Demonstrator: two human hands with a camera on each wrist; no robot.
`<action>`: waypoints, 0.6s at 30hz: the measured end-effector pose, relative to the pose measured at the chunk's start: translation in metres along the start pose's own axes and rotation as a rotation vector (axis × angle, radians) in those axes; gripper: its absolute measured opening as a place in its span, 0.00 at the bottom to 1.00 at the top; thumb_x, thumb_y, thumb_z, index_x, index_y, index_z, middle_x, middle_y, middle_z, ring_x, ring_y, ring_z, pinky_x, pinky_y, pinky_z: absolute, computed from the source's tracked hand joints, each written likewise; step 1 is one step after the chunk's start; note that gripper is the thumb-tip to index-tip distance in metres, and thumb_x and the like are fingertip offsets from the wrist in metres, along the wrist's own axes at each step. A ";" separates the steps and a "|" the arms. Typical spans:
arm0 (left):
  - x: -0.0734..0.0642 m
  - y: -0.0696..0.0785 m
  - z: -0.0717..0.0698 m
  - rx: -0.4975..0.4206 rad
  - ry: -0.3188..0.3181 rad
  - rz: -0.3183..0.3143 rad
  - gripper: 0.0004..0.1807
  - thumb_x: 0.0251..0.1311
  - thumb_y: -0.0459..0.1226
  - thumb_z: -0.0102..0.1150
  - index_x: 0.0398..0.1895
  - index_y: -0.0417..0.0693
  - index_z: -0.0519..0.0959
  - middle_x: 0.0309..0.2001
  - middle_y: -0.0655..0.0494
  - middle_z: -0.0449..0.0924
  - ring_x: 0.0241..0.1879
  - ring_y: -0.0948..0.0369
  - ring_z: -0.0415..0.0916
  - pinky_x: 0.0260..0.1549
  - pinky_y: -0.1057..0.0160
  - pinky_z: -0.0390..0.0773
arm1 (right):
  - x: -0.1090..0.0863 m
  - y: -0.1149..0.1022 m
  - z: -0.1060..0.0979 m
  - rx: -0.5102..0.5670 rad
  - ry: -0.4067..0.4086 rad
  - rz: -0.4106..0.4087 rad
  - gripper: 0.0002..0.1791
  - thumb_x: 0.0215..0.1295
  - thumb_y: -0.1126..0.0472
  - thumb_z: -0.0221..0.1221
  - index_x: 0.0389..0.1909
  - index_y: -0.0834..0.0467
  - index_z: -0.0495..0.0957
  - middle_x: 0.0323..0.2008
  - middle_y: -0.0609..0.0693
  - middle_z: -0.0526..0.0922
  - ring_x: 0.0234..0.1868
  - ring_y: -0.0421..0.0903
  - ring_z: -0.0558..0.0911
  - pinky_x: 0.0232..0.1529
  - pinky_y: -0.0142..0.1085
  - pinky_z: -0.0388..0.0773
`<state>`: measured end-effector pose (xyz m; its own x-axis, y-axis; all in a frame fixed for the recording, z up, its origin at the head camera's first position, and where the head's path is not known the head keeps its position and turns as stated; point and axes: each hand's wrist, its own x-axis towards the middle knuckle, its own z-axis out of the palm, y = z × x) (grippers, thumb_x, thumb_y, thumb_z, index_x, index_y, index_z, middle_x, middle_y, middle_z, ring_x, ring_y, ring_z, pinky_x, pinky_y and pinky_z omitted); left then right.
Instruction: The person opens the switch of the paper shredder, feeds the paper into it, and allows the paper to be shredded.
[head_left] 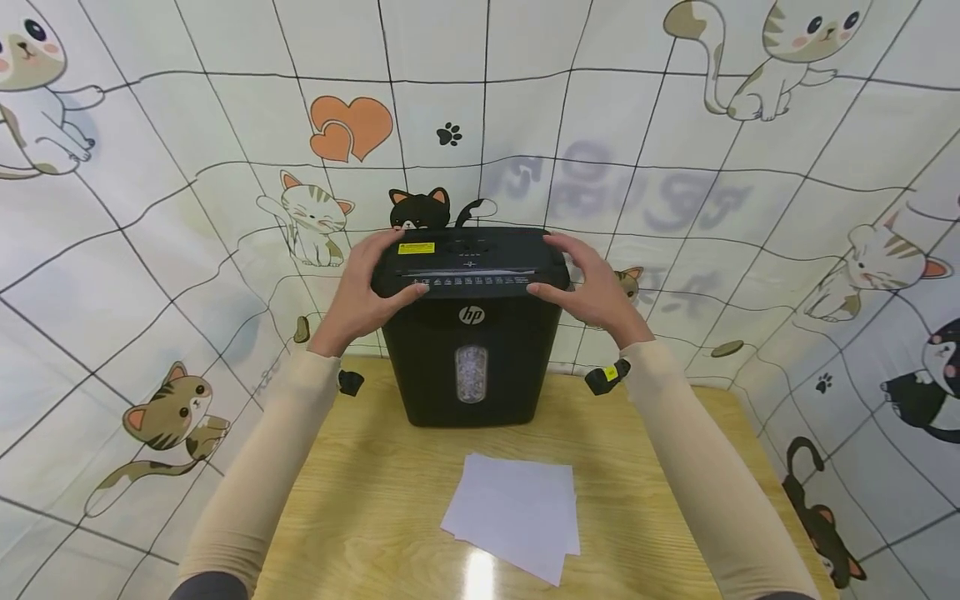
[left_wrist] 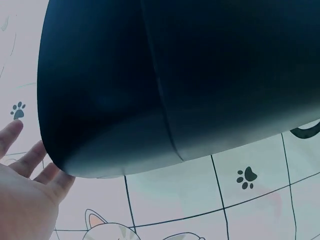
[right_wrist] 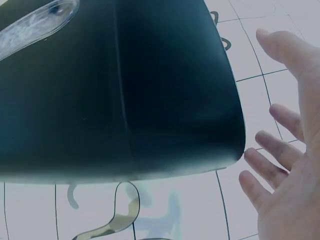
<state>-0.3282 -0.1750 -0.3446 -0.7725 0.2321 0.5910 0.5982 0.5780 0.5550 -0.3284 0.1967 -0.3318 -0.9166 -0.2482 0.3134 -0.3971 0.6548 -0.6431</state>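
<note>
Both my left hand [head_left: 363, 292] and right hand [head_left: 600, 296] flank the shredder [head_left: 471, 332], fingers spread apart. It stands near the tabletop's [head_left: 352, 500] far edge, behind paper [head_left: 517, 512].

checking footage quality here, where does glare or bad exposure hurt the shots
Head view: a bright glare patch on the wooden table by the near edge of the paper sheets; left wrist view: the black shredder goes nearly featureless, paler along its lower edge; right wrist view: a cool cast, the patterned wall looking washed out.
</note>
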 end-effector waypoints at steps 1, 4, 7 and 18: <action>-0.003 0.000 0.001 0.013 0.010 0.020 0.47 0.56 0.55 0.73 0.78 0.64 0.63 0.79 0.56 0.59 0.79 0.54 0.52 0.76 0.40 0.55 | -0.002 0.001 0.000 -0.009 0.007 -0.016 0.48 0.60 0.33 0.68 0.78 0.32 0.57 0.82 0.40 0.53 0.82 0.55 0.54 0.75 0.64 0.56; -0.012 0.002 0.006 0.034 0.028 0.058 0.49 0.54 0.56 0.74 0.79 0.64 0.62 0.80 0.57 0.56 0.80 0.55 0.48 0.76 0.39 0.54 | -0.010 0.005 -0.002 -0.036 0.028 -0.054 0.50 0.59 0.34 0.69 0.80 0.34 0.55 0.83 0.41 0.50 0.83 0.52 0.50 0.75 0.66 0.53; -0.023 0.003 0.010 0.037 0.043 0.078 0.51 0.53 0.56 0.75 0.79 0.63 0.61 0.80 0.55 0.53 0.81 0.54 0.46 0.75 0.37 0.53 | -0.017 0.008 -0.002 -0.054 0.048 -0.073 0.52 0.58 0.34 0.69 0.80 0.34 0.53 0.83 0.39 0.49 0.84 0.51 0.49 0.75 0.66 0.54; -0.054 0.011 0.026 0.063 0.118 0.152 0.54 0.49 0.62 0.75 0.78 0.55 0.63 0.80 0.48 0.55 0.82 0.50 0.41 0.76 0.35 0.49 | -0.050 0.024 -0.002 -0.050 0.077 -0.058 0.56 0.56 0.38 0.73 0.80 0.30 0.49 0.83 0.38 0.45 0.84 0.50 0.47 0.74 0.68 0.53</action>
<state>-0.2857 -0.1607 -0.3857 -0.6420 0.2290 0.7317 0.6886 0.5919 0.4189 -0.2916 0.2264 -0.3616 -0.8851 -0.2329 0.4030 -0.4452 0.6763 -0.5869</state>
